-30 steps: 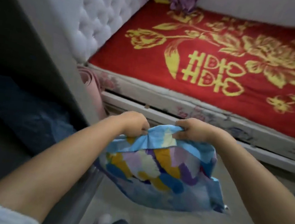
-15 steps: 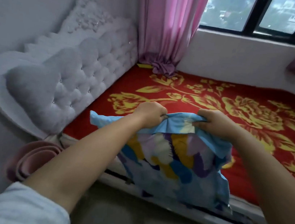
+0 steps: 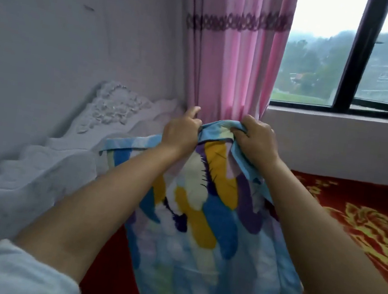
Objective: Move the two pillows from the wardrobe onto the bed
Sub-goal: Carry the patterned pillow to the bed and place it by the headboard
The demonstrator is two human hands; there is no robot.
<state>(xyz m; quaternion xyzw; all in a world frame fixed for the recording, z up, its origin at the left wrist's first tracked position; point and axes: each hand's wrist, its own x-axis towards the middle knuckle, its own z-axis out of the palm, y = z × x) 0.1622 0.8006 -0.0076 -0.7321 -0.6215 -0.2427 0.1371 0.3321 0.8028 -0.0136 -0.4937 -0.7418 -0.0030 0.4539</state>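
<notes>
We had the pillow [image 3: 204, 223] up in the air in front of us, hanging from its top edge over the near part of the bed [image 3: 364, 220]. Room to the left was tight: the white padded headboard [image 3: 42, 170] ran along that side, with the pale wall [image 3: 79, 31] rising behind it, and the pillow's left corner sat just beside the headboard's carved top. Straight ahead the pink curtain [image 3: 230, 59] dropped into the corner, right behind our knuckles. To the right things opened up, with the red and gold bedspread stretching off under the dark-framed window [image 3: 355, 57] and its low sill wall.

Our left hand [image 3: 181, 133] was bunched tight on the blue border of the pillow's top edge, with one finger sticking up free of the cloth. Our right hand [image 3: 257, 142] was clenched on the same edge, just beside the left, fingers curled over the fold. Between the two fists a short span of blue trim arched up. The pillow fell away below both hands, its patchwork of blue, yellow, purple and white facing us and filling the gap between our forearms. Its lower end ran out of the bottom of the view, so we couldn't say whether it touched the bedspread. A pale sleeve [image 3: 13, 271] showed on the left arm.
</notes>
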